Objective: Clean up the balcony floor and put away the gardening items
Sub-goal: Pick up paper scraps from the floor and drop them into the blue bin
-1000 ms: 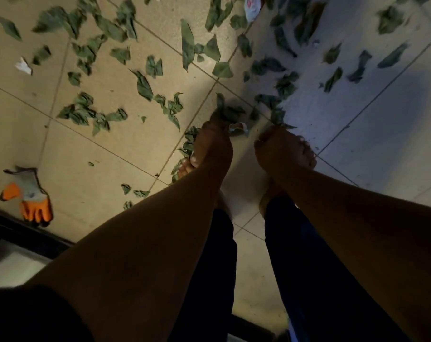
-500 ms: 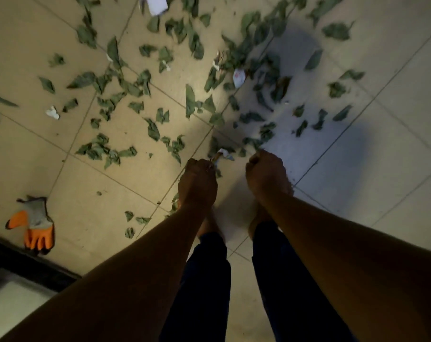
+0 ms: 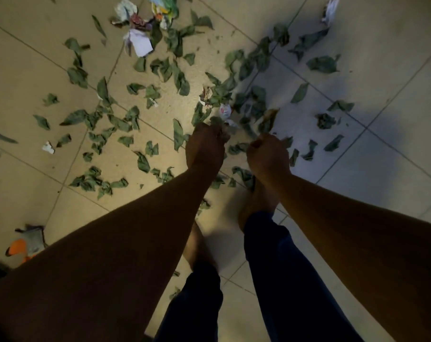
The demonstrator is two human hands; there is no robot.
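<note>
Both fists came up off the floor w/ scraps. Left hand (image 3: 205,146) clenched round green leaf bits + a white scrap; right hand (image 3: 267,156) clenched on a leaf. Beige tiled floor (image 3: 394,149) w/ scattered torn green leaves (image 3: 157,92), crumpled paper litter (image 3: 140,40). Orange-grey work glove (image 3: 24,245) well off to my left.

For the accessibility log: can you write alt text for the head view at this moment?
Seen from above, a standing person's left hand and right hand are curled into fists, each apparently gripping picked-up scraps, over a tiled floor littered with green leaves and crumpled paper. An orange-and-grey glove lies at lower left.
</note>
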